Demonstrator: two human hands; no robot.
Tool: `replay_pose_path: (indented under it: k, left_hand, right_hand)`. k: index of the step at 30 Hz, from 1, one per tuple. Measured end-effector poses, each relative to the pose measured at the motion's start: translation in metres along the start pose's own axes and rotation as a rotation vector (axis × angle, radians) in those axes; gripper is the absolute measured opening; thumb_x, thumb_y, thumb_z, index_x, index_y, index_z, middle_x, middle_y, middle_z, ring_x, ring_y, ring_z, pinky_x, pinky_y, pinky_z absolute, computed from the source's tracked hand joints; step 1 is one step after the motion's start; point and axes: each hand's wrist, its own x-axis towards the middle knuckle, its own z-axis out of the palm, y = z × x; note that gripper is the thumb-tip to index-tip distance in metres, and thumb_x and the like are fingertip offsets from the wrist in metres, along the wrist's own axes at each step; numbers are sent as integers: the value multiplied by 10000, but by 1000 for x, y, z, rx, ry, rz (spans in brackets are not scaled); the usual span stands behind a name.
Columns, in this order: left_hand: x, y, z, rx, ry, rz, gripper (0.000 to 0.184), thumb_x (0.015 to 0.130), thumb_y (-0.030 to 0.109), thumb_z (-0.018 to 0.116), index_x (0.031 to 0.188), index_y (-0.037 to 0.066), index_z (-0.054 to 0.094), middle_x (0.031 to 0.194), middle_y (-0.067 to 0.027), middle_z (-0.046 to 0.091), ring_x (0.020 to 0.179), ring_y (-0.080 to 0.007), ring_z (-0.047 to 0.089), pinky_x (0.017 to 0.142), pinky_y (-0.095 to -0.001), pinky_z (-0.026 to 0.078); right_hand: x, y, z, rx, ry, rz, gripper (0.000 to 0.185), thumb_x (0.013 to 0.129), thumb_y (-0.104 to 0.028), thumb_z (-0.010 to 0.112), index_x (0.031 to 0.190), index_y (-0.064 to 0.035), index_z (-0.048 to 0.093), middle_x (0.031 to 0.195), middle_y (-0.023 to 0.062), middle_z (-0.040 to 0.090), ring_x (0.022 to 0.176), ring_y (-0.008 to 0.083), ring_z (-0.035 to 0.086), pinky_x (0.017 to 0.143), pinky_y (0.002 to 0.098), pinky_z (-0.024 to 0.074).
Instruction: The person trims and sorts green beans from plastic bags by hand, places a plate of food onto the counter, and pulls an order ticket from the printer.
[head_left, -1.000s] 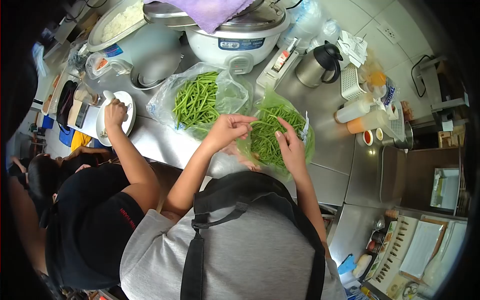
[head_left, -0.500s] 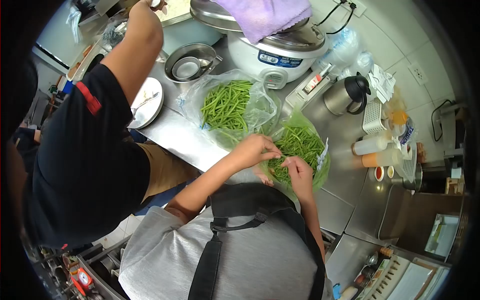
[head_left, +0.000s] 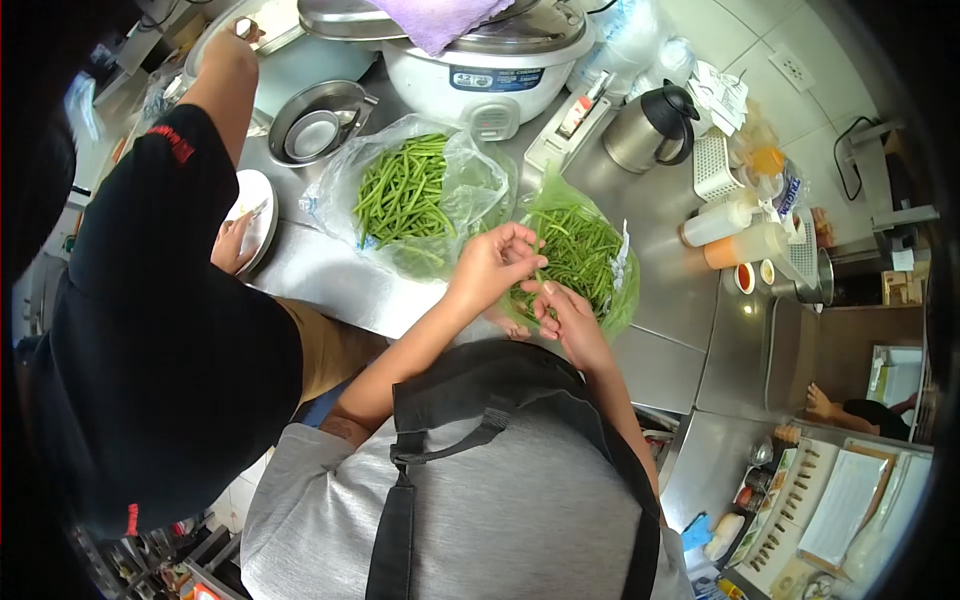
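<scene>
My left hand [head_left: 492, 266] and my right hand [head_left: 566, 318] meet over the near edge of a green plastic bag [head_left: 628, 308]. Both are closed in a pinch on one green bean [head_left: 541, 275], mostly covered by the fingers. Cut or trimmed-looking green beans [head_left: 580, 245] fill this bag. Left of it, a clear plastic bag [head_left: 330, 195] lies open around a heap of longer green beans [head_left: 405, 190].
A co-worker in a dark shirt [head_left: 170, 290] stands close on my left, one hand at a white plate [head_left: 262, 215]. Behind the bags are metal bowls [head_left: 312, 135], a rice cooker [head_left: 490, 75] and a steel jug [head_left: 640, 130]. Squeeze bottles [head_left: 745, 245] stand right.
The view has shifted, so the counter items appear further left. My fingers have changed their hold above the green bag. The co-worker's other hand now shows at the plate.
</scene>
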Motion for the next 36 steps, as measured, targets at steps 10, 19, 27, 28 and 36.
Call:
replay_pose_path:
  k: [10,19,27,28,36]
  left_hand:
    - [-25,-17,9,-682,20,-379,348,880,22,638,1194,23,487,881,-68,670,741,-100,662,609,-202,554]
    - [-39,-16,6,-594,68,-397,399,869,83,662,1239,68,513,883,-28,673,660,-67,620,585,-192,534]
    - [5,9,-120,847,673,278,444,788,66,695,1212,65,564,943,-110,644,856,-230,596,824,-367,475]
    - [3,15,-124,1179,749,351,417,775,47,682,1182,59,588,1024,-154,619,953,-293,570,889,-408,439]
    - [-45,-4,-77,1138,351,108,273,745,132,723,1013,99,678,808,-78,643,810,-267,573,843,-393,414]
  right_hand:
    - [-10,0,11,-694,182,-510,191,946,-139,541,914,14,651,786,75,637,692,164,592,676,293,481]
    - [-6,9,-1,-647,17,-544,146,901,-79,542,876,16,650,745,63,632,645,125,566,608,261,443]
    - [-8,11,-39,-27,253,-292,232,877,-72,449,794,8,650,622,-14,514,525,58,380,485,219,300]
    - [-10,19,-45,-65,281,-238,232,879,-78,452,806,2,657,623,-17,519,523,59,385,485,223,307]
    - [-22,59,-56,-875,449,-232,215,889,-156,506,920,-59,695,612,109,581,535,193,536,538,328,421]
